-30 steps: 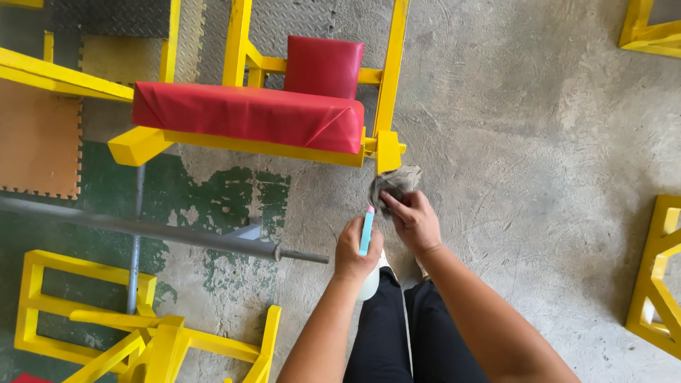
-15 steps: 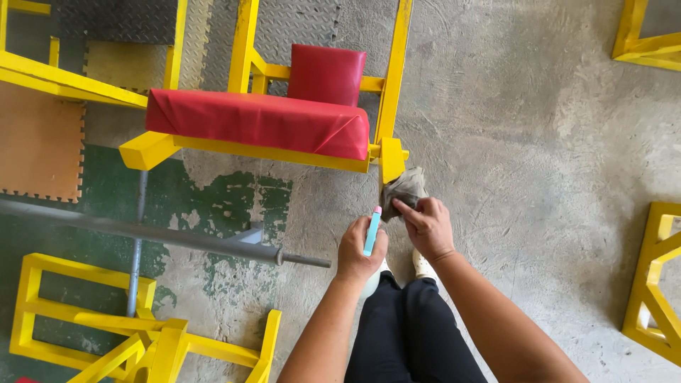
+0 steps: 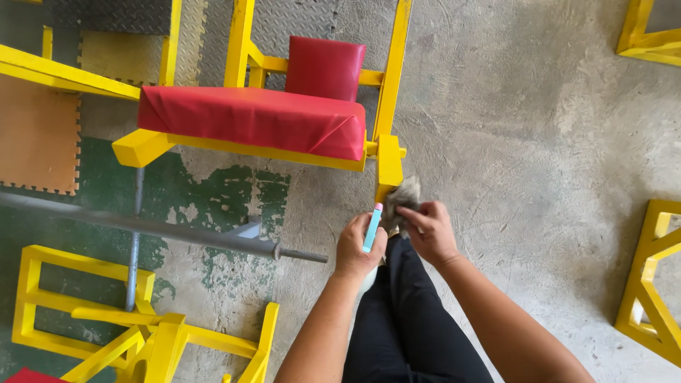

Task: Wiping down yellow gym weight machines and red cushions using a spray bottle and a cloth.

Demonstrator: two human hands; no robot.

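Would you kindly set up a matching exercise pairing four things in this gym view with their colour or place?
Things:
1. small tube
2. rag
3. bench pad
4. barbell

Descriptions:
A. red, on a yellow frame
B. grey metal, lying across the floor at the left
C. light blue, in the left hand
D. grey, crumpled, in the right hand

Pairs: 1-C, 2-D, 3-A, 4-B
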